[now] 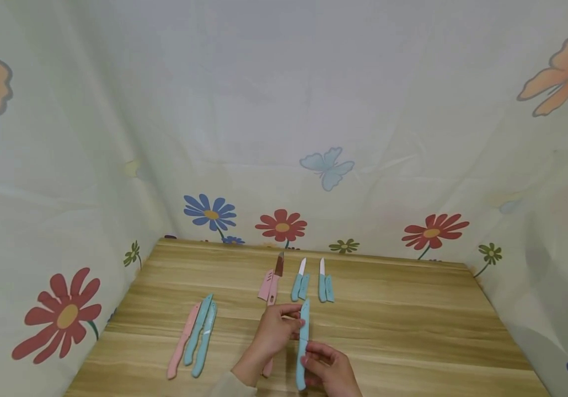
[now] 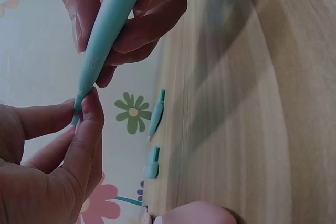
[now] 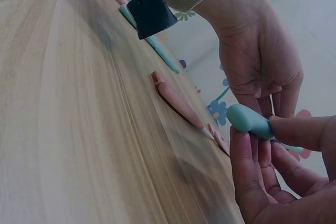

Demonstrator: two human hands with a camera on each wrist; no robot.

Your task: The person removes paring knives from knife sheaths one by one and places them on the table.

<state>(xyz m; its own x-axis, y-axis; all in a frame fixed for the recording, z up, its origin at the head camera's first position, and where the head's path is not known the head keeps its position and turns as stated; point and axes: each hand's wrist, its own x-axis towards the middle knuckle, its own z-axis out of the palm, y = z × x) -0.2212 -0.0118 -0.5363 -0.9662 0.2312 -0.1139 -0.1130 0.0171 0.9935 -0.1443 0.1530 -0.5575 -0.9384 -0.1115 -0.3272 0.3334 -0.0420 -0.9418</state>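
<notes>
Both hands hold one teal knife in its matching teal sheath, raised off the table with the handle towards me. My left hand pinches the sheath end between thumb and fingers, clearest in the left wrist view. Around the handle, my right hand has its thumb on one side and fingers on the other, as the right wrist view shows. Just beyond the left hand lies a pink knife with a dark reddish blade, a pink sheath beside it. Another pink handle is partly hidden by the left hand.
Behind the hands, two small teal knives with bare pale blades lie beside their teal sheaths. To the left are a pink knife and two teal ones. Patterned curtains enclose the wooden table.
</notes>
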